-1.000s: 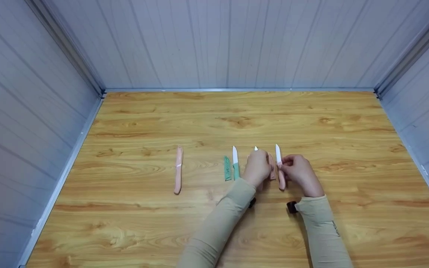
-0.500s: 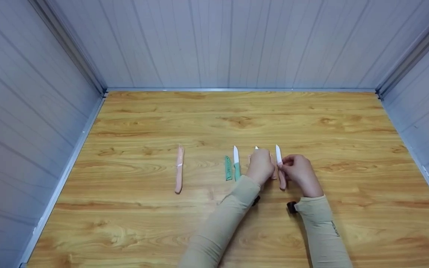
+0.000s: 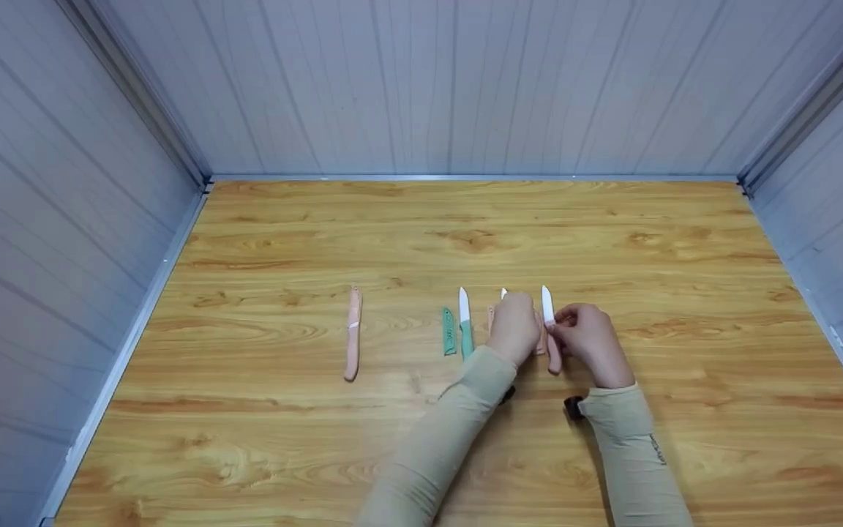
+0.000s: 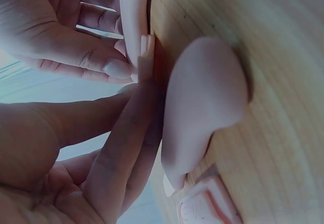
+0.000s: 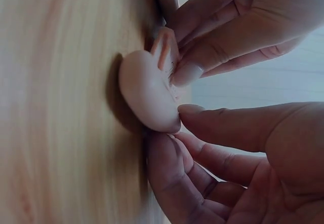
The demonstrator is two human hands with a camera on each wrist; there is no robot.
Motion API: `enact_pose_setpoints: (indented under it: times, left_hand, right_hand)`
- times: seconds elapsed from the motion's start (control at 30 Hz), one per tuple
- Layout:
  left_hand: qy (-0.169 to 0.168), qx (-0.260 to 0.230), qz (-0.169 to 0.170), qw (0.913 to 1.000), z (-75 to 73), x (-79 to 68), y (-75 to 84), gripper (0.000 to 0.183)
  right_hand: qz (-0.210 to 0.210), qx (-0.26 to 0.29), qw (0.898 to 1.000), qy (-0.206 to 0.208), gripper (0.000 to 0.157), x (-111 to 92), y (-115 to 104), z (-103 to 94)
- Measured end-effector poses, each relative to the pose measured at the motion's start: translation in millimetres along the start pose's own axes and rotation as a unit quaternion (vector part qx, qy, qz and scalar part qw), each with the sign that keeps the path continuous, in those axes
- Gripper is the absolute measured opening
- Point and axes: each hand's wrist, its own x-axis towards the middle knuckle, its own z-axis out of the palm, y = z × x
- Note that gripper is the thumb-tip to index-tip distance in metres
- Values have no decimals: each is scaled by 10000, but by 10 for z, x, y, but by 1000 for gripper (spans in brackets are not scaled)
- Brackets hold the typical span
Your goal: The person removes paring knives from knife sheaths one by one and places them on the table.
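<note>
My left hand [image 3: 515, 328] pinches a pink blade sheath [image 4: 146, 57], mostly covered by the hand in the head view. Just right of it, my right hand [image 3: 591, 338] holds a pink-handled knife [image 3: 553, 353] by thumb and fingers near the base of the handle, its white blade pointing away. In the right wrist view the knife's rounded handle [image 5: 148, 89] lies close over the wood, with the sheath [image 5: 166, 49] beside it. Below my left hand lies a second pink knife [image 4: 207, 89]; only its white tip [image 3: 504, 291] shows from the head. Its neighbour is another pink sheath [image 4: 208, 203].
Left of my hands lie a green-handled knife [image 3: 465, 333] with a white blade and a green sheath [image 3: 449, 331]. Farther left is a sheathed pink knife [image 3: 352, 337]. Grey-white panels [image 3: 421, 88] wall in the wooden table [image 3: 260, 439] at the back and sides.
My left hand has shifted slightly right with the pink sheath, closer to the knife in my right hand. The left-lying pink sheath shows more beside it. The right hand stays put.
</note>
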Motion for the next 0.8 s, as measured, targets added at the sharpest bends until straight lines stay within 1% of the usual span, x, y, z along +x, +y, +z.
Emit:
enact_pose_setpoints:
  times: [0.17, 0.3, 0.4, 0.57, 0.67, 0.8]
  left_hand:
    - [-16, -190, -22, 9998, -13, 1, -18, 20]
    - [-125, -289, -217, 9993, -53, -1, -27, 11]
    - [-192, -541, -397, 9976, -94, -6, -34, 5]
    - [-211, -1077, -571, 9923, -148, -21, -50, 10]
    - [-155, -1346, -541, 9893, -181, -48, -65, 12]
    - [-87, -1641, -456, 9853, -234, -104, -88, 13]
  right_hand:
    - [106, 263, 9996, -80, 22, 0, -9, 2]
    - [145, 330, 9993, -116, 22, 3, -10, -8]
    - [211, 382, 9989, -156, 22, 0, -16, -19]
    - [339, 464, 9982, -157, 21, -7, -27, -46]
    - [349, 453, 9983, -121, 21, -9, -30, -64]
    - [265, 193, 9995, -46, 25, -14, -38, -91]
